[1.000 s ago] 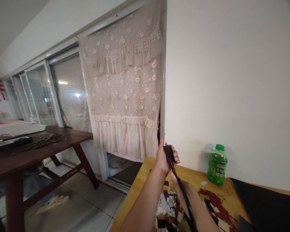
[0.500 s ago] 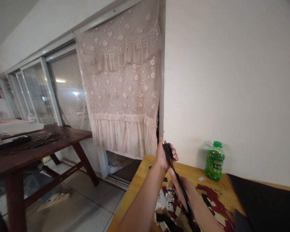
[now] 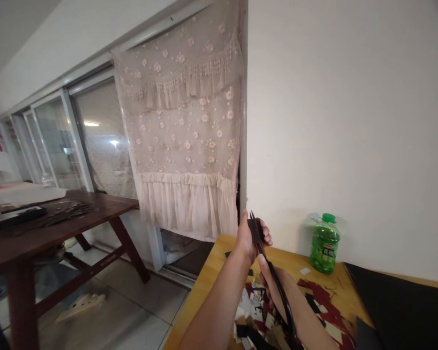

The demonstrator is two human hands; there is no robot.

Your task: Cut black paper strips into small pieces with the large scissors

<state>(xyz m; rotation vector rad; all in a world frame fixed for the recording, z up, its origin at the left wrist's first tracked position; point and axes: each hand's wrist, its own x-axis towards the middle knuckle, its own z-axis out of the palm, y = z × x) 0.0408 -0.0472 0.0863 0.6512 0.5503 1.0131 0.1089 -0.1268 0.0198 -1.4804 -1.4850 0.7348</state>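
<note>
The left hand [image 3: 245,239] is pinching a small dark piece of sheet material [image 3: 256,231] between thumb and fingers, holding it up in the air well above the bench [image 3: 213,272], so the scraps below are not getting in the way of the blades. The right hand [image 3: 275,289] is wrapped around the handles of long black scissors [image 3: 282,306], lower down and nearer the body, and the tips are reaching up into the dark piece (the long handles are letting that hand stay clear of the left one). Whether the blades are open or closing is too small to tell.

Directly below both hands, a loose heap of cut scraps [image 3: 250,311] in white, black, tan and dark red is spreading across the bench, with a numbered white scrap [image 3: 256,297] lying among them. Beyond the right hand, a green plastic bottle [image 3: 324,245] is standing against the wall, and a black sheet [image 3: 394,304] is lying farther right. Left of the hands, a dark wooden table [image 3: 76,206] is carrying more dark pieces [image 3: 67,209].
</note>
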